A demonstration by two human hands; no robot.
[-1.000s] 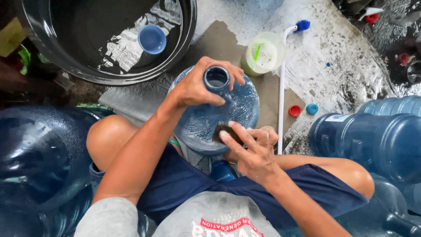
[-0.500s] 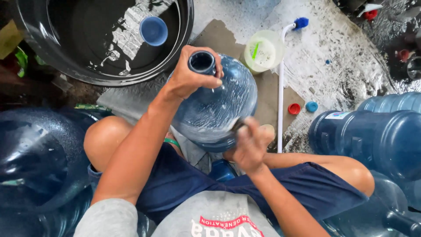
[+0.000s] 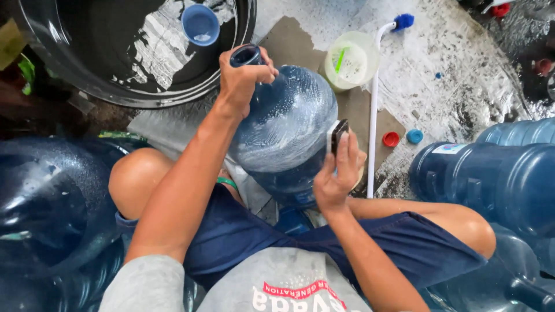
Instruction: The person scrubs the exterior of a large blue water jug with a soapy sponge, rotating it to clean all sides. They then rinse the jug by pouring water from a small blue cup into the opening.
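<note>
A seated person held a large blue water jug (image 3: 286, 136) tilted between the knees, its long axis running from the base near the lap up and leftward to the neck at the far end. The left hand (image 3: 245, 78) had its fingers clenched around the jug's neck, just below the open mouth. The right hand (image 3: 335, 173) pressed a dark scrubbing pad (image 3: 337, 136) flat against the jug's right flank, fingers grasping the pad, with soapy streaks showing across the curved wall. The pad lay on the side of the jug nearer the right hand, well down the body from the neck grip.

A wide black basin (image 3: 115, 81) holding water and a small blue cup (image 3: 200, 24) stood at the far left. A pale green tub (image 3: 351, 59) sat just beyond the jug, beside a white pipe with a blue end (image 3: 374, 110). A red cap (image 3: 391, 138) and a blue cap (image 3: 414, 136) lay on the wet concrete floor (image 3: 457, 75). More blue jugs (image 3: 485, 179) lay at the right.
</note>
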